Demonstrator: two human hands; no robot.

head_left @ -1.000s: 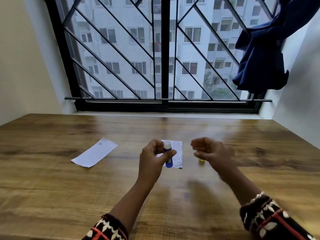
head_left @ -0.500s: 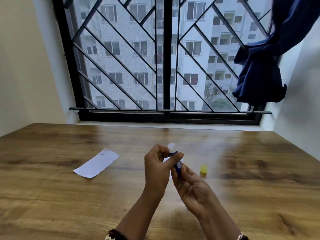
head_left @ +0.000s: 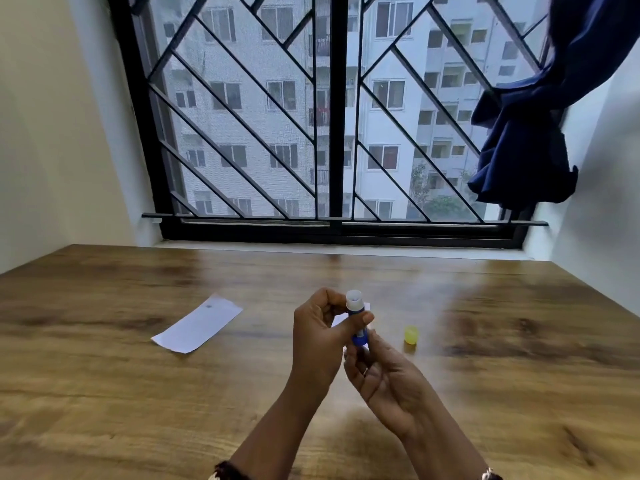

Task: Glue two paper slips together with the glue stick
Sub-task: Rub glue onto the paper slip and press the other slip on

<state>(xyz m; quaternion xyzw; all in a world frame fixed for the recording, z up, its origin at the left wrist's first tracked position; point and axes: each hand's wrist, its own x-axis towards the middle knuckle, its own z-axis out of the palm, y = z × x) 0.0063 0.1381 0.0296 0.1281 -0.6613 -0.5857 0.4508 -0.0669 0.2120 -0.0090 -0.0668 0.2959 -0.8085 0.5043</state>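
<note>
My left hand (head_left: pixel 320 337) holds the blue glue stick (head_left: pixel 356 315) upright above the table, thumb across its barrel, its uncapped white top showing. The fingers of my right hand (head_left: pixel 382 379) pinch the stick's blue base from below. Its yellow cap (head_left: pixel 411 335) lies on the table just right of my hands. One white paper slip (head_left: pixel 197 323) lies flat to the left. The second slip (head_left: pixel 341 318) is mostly hidden behind my left hand and the stick; only small white bits show.
The wooden table (head_left: pixel 138 393) runs back to a window sill with a black metal grille (head_left: pixel 332 133). A dark blue curtain (head_left: pixel 533 133) hangs knotted at the upper right. White walls close in on both sides.
My right hand left the cap on the table and came in under the glue stick, taking hold of its base. The left hand kept the stick upright throughout.
</note>
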